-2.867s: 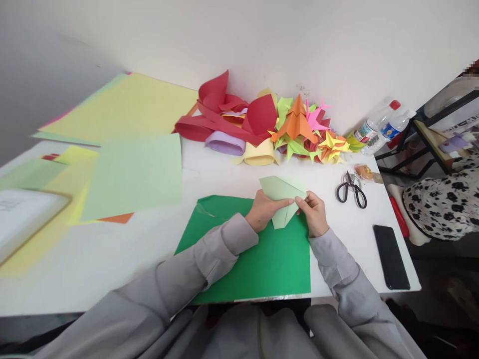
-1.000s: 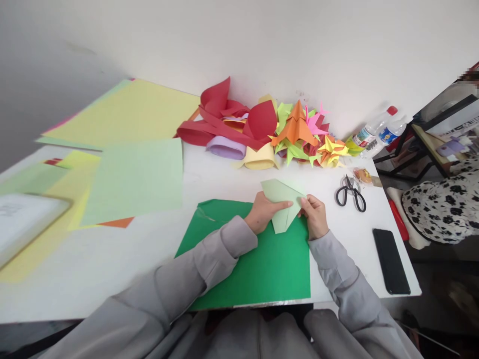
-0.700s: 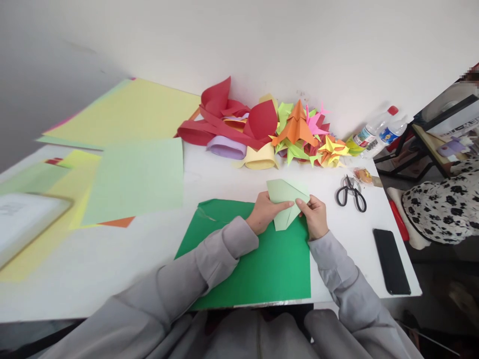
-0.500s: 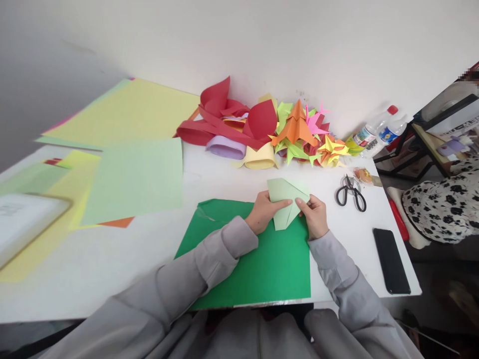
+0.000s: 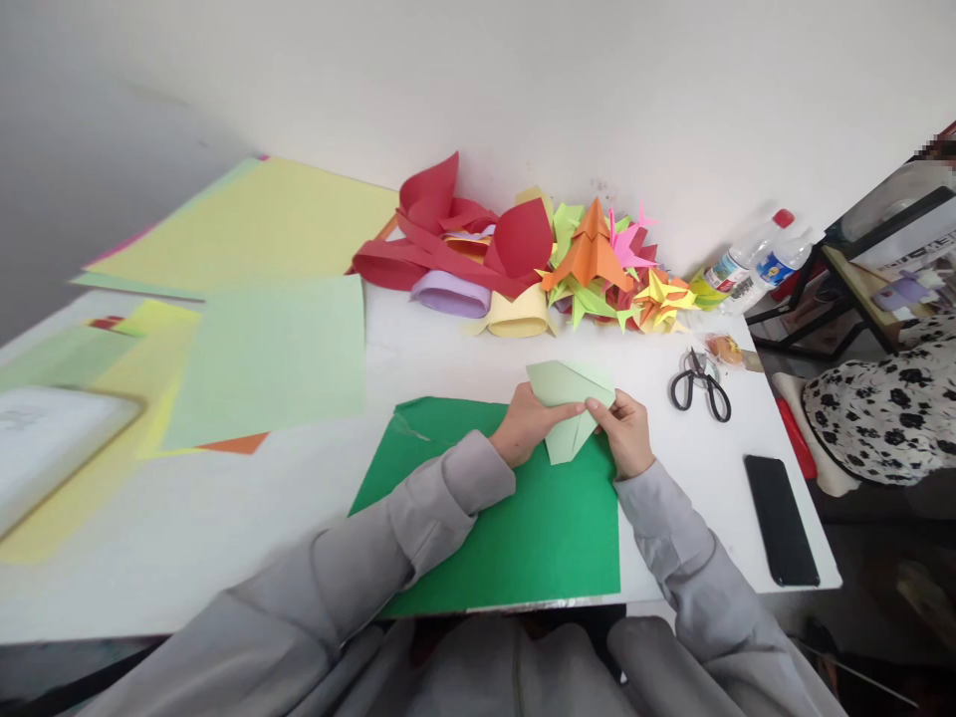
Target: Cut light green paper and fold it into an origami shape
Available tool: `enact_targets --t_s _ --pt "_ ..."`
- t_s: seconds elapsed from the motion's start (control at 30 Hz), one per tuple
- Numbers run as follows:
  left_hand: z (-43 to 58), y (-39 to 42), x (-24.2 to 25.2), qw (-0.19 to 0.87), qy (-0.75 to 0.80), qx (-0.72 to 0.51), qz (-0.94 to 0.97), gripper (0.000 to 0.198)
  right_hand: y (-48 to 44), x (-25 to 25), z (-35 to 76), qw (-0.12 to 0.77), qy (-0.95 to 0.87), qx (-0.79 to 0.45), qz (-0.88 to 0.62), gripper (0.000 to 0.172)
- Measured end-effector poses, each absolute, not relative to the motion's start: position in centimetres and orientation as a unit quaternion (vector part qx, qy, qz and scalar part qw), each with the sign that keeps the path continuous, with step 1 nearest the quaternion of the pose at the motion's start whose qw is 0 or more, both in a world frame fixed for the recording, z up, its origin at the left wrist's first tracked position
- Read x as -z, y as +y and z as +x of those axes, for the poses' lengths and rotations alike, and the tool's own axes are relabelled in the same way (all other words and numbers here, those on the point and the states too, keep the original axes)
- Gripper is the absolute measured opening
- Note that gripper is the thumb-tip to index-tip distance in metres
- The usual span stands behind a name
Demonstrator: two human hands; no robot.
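Observation:
A folded sheet of pale green paper [image 5: 562, 386] is held between my two hands, over the upper part of a dark green board [image 5: 515, 538]. My left hand [image 5: 521, 422] grips its left side, with the thumb lying across the front. On the right side, my right hand [image 5: 627, 430] pinches the paper, its thumb close to the left thumb tip. Fold lines run down the lower half of the paper. Most of the fingers behind it are hidden.
Black-handled scissors [image 5: 700, 386] and a black phone [image 5: 781, 520] lie on the right. Folded paper shapes [image 5: 594, 254] and red paper loops [image 5: 448, 239] line the wall beside two bottles [image 5: 773, 264]. Coloured sheets [image 5: 273, 358] cover the left. A person's patterned clothing [image 5: 881, 408] shows far right.
The folded paper has shifted slightly left and tilted a little in my hands. My right thumb has moved slightly left with it. Everything else stays where it was.

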State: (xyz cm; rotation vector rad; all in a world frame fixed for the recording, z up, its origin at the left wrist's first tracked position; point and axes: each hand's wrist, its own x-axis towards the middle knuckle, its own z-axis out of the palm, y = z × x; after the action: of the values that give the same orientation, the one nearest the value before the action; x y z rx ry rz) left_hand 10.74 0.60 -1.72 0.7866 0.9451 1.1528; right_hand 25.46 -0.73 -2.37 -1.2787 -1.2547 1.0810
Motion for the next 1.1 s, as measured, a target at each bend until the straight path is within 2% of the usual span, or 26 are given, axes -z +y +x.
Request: enact_targets --t_s 0.13,0.33,0.6,0.8,1.0,1.1 --pt "10.76 0.62 1.77 0.665 0.431 -0.505 0.343 0.042 -0.71 2.27 25.42 0.508 -0.506 -0.455 -0.529 0.029" --pt "10.83 0.48 1.6 0.662 0.44 -0.499 0.346 0.049 -0.62 2.23 25.41 0.505 -0.503 -0.455 -0.534 0.03" --pt "10.75 0.39 1.47 0.675 0.416 -0.5 0.349 0.044 -0.73 2.2 25.46 0.499 -0.511 -0.474 -0.515 0.025" --pt "10.75 0.43 1.5 0.69 0.406 -0.494 0.338 0.045 -0.66 2.38 25.59 0.508 -0.47 -0.504 -0.516 0.033" --pt "10.74 0.66 1.65 0.701 0.4 -0.502 0.311 0.038 -0.63 2.25 25.67 0.507 -0.494 -0.463 -0.533 0.037" --pt "10.76 0.67 1.69 0.687 0.405 -0.512 0.319 0.042 -0.67 2.11 25.59 0.504 -0.506 -0.451 -0.535 0.038"
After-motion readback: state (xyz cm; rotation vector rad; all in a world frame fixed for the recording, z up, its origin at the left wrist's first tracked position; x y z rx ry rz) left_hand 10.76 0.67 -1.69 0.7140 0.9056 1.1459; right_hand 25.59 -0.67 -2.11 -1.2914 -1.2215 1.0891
